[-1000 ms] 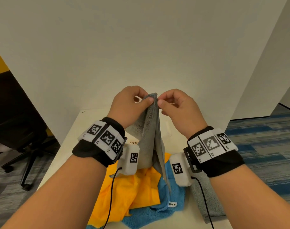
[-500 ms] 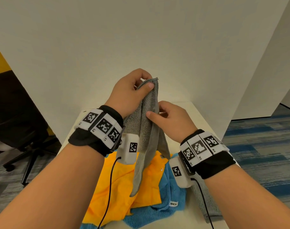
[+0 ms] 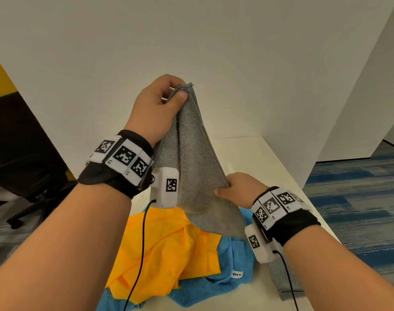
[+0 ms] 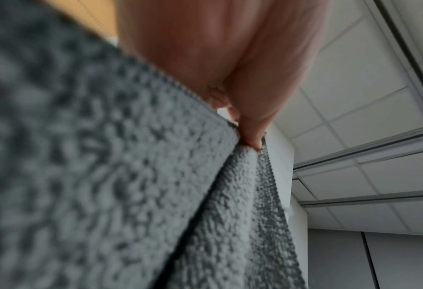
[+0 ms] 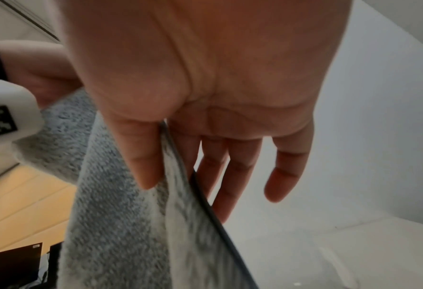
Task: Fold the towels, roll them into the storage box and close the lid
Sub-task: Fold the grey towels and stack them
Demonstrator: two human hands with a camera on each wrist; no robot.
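The left hand (image 3: 156, 102) is raised above the surface (image 3: 265, 158) and pinches the top corner of a grey towel (image 3: 196, 167) between thumb and curled fingers; the left wrist view shows the thumb tip pressed onto the stitched hem where two layers of the cloth meet. The towel hangs down from that pinch in a long doubled drape. Lower and to the right, the right hand (image 3: 238, 187) grips the towel's side edge, thumb on the near face and fingers behind; in the right wrist view the edge runs between thumb and forefinger, while the other fingers (image 5: 282, 176) look fairly straight, though blur makes that uncertain. Below the hanging cloth lies a crumpled orange towel (image 3: 167, 250) on top of a blue towel (image 3: 218, 286) with a small white label. Another grey towel (image 3: 281, 281) lies flat on the surface under the right wrist. A black office chair (image 3: 30, 176) stands at the left.
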